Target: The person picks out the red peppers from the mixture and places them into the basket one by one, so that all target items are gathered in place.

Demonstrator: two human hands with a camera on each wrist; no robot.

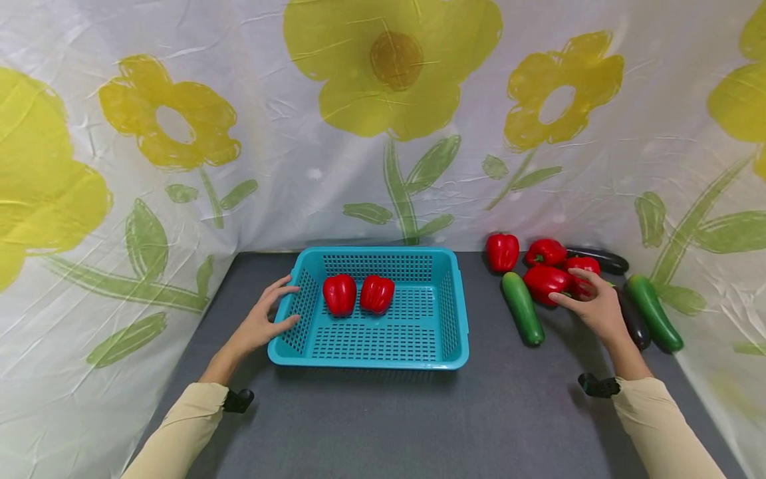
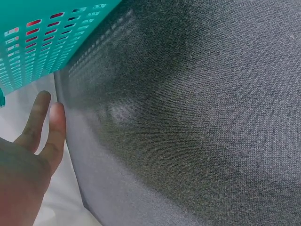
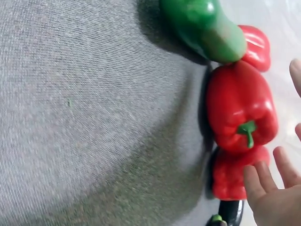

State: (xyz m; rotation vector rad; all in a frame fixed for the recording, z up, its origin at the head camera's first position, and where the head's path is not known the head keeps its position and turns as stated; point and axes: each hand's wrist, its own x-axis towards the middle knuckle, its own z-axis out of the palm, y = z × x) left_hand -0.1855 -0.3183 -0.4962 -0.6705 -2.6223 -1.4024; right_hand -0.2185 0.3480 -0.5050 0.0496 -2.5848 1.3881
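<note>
Left hand: the left hand (image 1: 258,327) is held at the left side of the basket, thumb and fingers spread; whether the rim is touched cannot be told.
Right hand: the right hand (image 1: 600,311) is held over the pepper group, thumb and fingers apart; contact cannot be told.
Nearest red bell pepper: the red bell pepper (image 1: 543,285) is seen just beside the right thumb, on its side, with a green stem shown in the right wrist view.
Other peppers: more red bell peppers (image 1: 502,252) are grouped around and behind it, one partly covered by the right hand.
Basket: two red bell peppers (image 1: 339,295) are contained, side by side, in the left half of the turquoise perforated basket (image 1: 368,364).
Cucumbers: one cucumber (image 1: 523,309) is placed left of the right hand, another (image 1: 653,314) right of it.
Eggplants: one eggplant (image 1: 598,259) is seen behind the peppers, another (image 1: 634,319) partly hidden by the right hand.
Support: all is carried by a dark grey table (image 1: 371,426).
Backdrop: a white sheet (image 1: 263,100) is printed with yellow flowers.
</note>
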